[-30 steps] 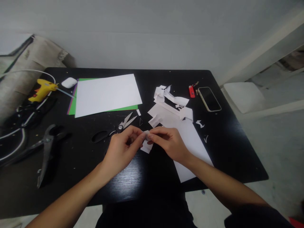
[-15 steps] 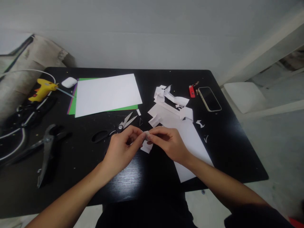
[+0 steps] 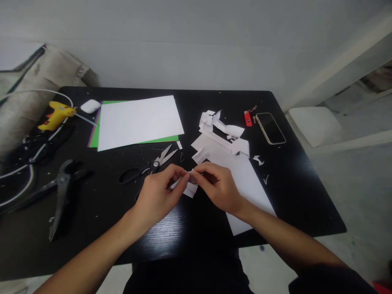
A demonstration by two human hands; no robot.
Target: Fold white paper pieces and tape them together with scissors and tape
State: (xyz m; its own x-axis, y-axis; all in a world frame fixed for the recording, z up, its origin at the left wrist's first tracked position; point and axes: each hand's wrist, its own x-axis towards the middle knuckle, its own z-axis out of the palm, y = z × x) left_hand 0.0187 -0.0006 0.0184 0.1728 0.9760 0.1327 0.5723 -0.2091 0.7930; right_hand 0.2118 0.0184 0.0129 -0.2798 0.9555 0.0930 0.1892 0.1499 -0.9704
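Over the black table (image 3: 306,196), a small piece of paper (image 3: 190,173) is pinched by the left hand (image 3: 162,188) and right hand (image 3: 222,185), thumbs closed to fingers. Scissors (image 3: 156,163), blades parted, are noted at the left hand's 11 o'clock. From the held paper, scraps (image 3: 204,141) are found at 1 o'clock.

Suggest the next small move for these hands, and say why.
Perhaps a light squeeze along the small piece of white paper: the left hand and right hand both appear to pinch it, their fingertips close together, so pressing needs no new grip. The scissors lie open on the table, in neither hand, so cutting seems less immediate.
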